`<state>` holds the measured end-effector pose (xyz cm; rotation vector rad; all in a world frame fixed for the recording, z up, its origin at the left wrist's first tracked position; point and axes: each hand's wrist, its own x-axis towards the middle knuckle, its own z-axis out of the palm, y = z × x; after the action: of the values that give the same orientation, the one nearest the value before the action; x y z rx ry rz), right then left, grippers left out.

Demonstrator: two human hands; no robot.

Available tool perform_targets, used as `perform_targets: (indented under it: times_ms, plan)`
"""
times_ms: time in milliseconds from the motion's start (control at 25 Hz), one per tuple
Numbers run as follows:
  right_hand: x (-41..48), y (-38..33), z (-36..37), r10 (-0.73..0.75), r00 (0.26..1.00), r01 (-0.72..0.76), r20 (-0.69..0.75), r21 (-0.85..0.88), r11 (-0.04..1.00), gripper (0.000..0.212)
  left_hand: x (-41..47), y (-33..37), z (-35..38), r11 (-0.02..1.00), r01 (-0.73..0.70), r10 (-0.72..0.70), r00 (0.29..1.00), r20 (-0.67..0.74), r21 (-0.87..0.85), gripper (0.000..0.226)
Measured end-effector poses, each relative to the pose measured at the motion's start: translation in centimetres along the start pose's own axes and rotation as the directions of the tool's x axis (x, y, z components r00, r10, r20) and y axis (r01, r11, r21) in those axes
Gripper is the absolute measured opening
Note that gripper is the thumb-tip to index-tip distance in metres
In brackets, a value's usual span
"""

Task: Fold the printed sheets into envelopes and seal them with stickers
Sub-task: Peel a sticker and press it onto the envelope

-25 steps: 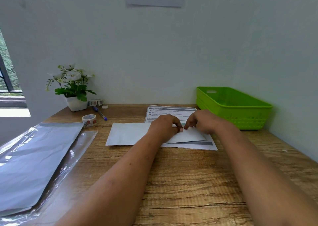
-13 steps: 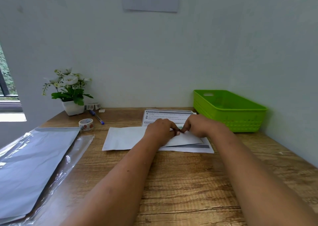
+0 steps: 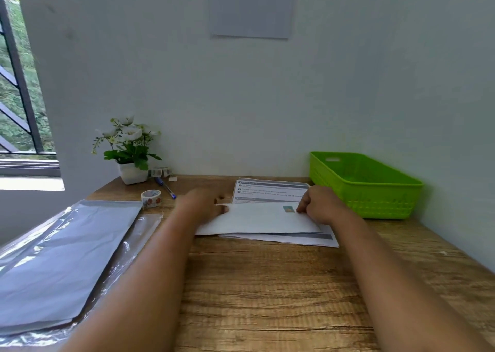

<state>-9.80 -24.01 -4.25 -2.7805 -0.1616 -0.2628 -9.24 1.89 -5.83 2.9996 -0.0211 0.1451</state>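
A folded white envelope (image 3: 257, 220) lies on a stack of printed sheets (image 3: 270, 191) in the middle of the wooden desk (image 3: 267, 284). A small teal and orange sticker (image 3: 288, 209) sits on the envelope's upper edge near its right end. My right hand (image 3: 321, 204) has curled fingers and pinches the envelope right beside the sticker. My left hand (image 3: 203, 201) is motion-blurred at the envelope's left end, its thumb on top of the paper, gripping it.
A green plastic basket (image 3: 364, 185) stands at the back right against the wall. A sticker tape roll (image 3: 151, 197), a blue pen (image 3: 166, 188) and a potted flower (image 3: 131, 150) are at the back left. A clear plastic sleeve with grey sheets (image 3: 61, 258) covers the left side.
My left hand has left the sticker and slid left to the envelope's left end. The sticker now shows on the envelope. My right hand stays beside it.
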Motion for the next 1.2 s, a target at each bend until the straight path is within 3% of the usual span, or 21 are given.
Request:
perform_targets:
  times_ms: [80, 240, 320, 440, 520, 600, 680, 720, 800, 880, 960, 1040, 1120, 1200]
  plan:
    - [0.1, 0.4, 0.4, 0.044, 0.997, -0.039, -0.065, 0.082, 0.996, 0.029, 0.3, -1.8, 0.4, 0.999, 0.018, -0.015, 0.998, 0.062, -0.035, 0.053]
    - [0.2, 0.5, 0.7, 0.096, 0.993, -0.086, -0.073, 0.132, 0.988, 0.033, 0.1, -0.9, 0.3, 0.999, 0.014, -0.013, 1.000, 0.025, -0.046, 0.061]
    - [0.4, 0.4, 0.6, 0.121, 0.990, -0.109, -0.075, 0.146, 0.983, 0.033, -0.5, -1.0, -0.4, 0.994, 0.034, -0.032, 0.999, 0.022, -0.100, 0.051]
    - [0.5, 0.5, 0.6, 0.189, 0.980, -0.169, -0.067, 0.233, 0.958, 0.036, -1.0, -1.5, -1.0, 0.941, 0.039, -0.053, 0.998, -0.032, -0.337, 0.023]
    - [0.6, 0.5, 0.6, 0.236, 0.968, -0.192, -0.091, 0.343, 0.919, 0.038, -1.1, -1.7, -1.1, 0.833, -0.001, -0.076, 0.990, -0.117, -0.553, 0.014]
    - [0.7, -0.1, 0.4, 0.310, 0.914, -0.118, -0.260, 0.562, 0.819, 0.042, -0.7, -2.0, -1.1, 0.688, -0.045, -0.131, 0.974, -0.185, -0.724, 0.015]
    - [0.7, -1.1, 0.3, 0.405, 0.815, -0.018, -0.414, 0.681, 0.732, 0.056, -0.4, -1.8, -1.3, 0.494, -0.097, -0.196, 0.956, -0.220, -0.864, 0.016]
    - [0.7, -1.7, 0.6, 0.431, 0.808, -0.003, -0.401, 0.729, 0.684, 0.067, -0.4, -1.4, -1.3, 0.383, -0.113, -0.235, 0.948, -0.214, -0.917, 0.016]
    - [0.3, -3.4, 1.6, 0.434, 0.883, -0.060, -0.180, 0.873, 0.484, 0.075, -0.4, -0.1, -1.2, 0.229, -0.126, -0.312, 0.930, -0.195, -0.965, 0.018]
    - [-1.0, -5.3, 2.0, 0.278, 0.950, -0.227, 0.140, 0.922, 0.312, 0.057, -0.6, 1.7, -1.0, 0.176, -0.132, -0.357, 0.915, -0.188, -0.975, 0.017]
    - [-2.0, -6.5, 1.6, 0.104, 0.953, -0.301, 0.283, 0.883, 0.359, 0.042, -0.9, 3.6, -0.7, 0.167, -0.164, -0.376, 0.901, -0.216, -0.972, 0.014]
    - [-2.5, -6.8, 0.8, 0.031, 0.952, -0.299, 0.306, 0.899, 0.319, 0.038, -1.1, 5.1, -0.7, 0.161, -0.199, -0.394, 0.885, -0.248, -0.967, 0.014]
    - [-2.6, -6.5, 0.1, -0.012, 0.932, -0.349, 0.362, 0.906, 0.240, 0.055, -1.1, 5.7, -1.0, 0.104, -0.216, -0.460, 0.855, -0.240, -0.971, 0.014]
    - [-2.7, -6.1, 0.0, -0.105, 0.867, -0.450, 0.488, 0.855, 0.258, 0.077, -1.1, 5.7, -1.4, 0.032, -0.225, -0.539, 0.817, -0.206, -0.974, 0.014]
